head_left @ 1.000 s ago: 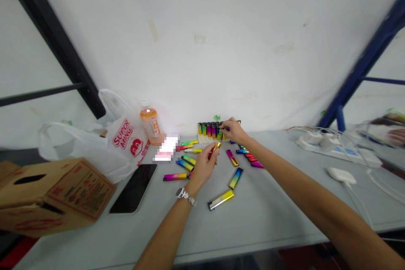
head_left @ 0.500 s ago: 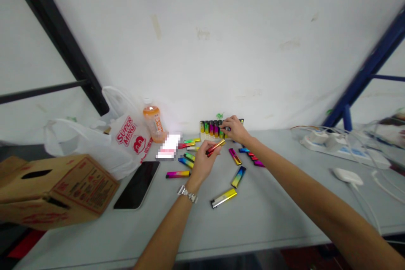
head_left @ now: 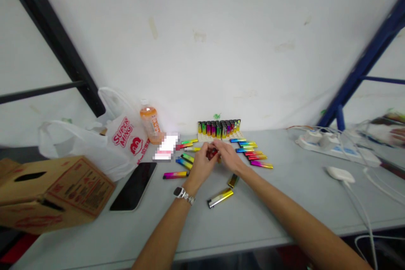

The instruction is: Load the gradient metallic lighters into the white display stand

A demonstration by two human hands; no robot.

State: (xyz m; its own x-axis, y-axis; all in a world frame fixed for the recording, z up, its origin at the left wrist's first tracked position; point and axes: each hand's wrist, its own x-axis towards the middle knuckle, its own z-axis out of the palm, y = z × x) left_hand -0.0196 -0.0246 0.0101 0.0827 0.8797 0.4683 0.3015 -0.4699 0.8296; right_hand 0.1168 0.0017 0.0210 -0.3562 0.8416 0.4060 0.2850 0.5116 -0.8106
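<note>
Presently: red lighter [head_left: 213, 152] being held up close by two hands

Head view. Centrally, the red lighter is being gripped by the curled fingers of the left hand [head_left: 201, 159], its body being partly covered. The right hand [head_left: 228, 155] is being kept against the left at the fingertips; whether the lighter is also being pinched by it cannot be told. A wristwatch [head_left: 179, 192] is being worn on the left wrist.

Just behind the hands, a packed block of upright lighters [head_left: 219, 128] is being borne by a white base [head_left: 203, 138] near the wall. A fan of loose lighters [head_left: 257, 157] is being seen right of the right hand. A magenta-and-yellow lighter [head_left: 176, 175] is being noted left of the left hand, and a silver-and-yellow lighter [head_left: 220, 198] nearer the front of the table [head_left: 284, 206]. Farther left, a phone [head_left: 134, 187] is being flanked by a cardboard box [head_left: 80, 192].
</note>
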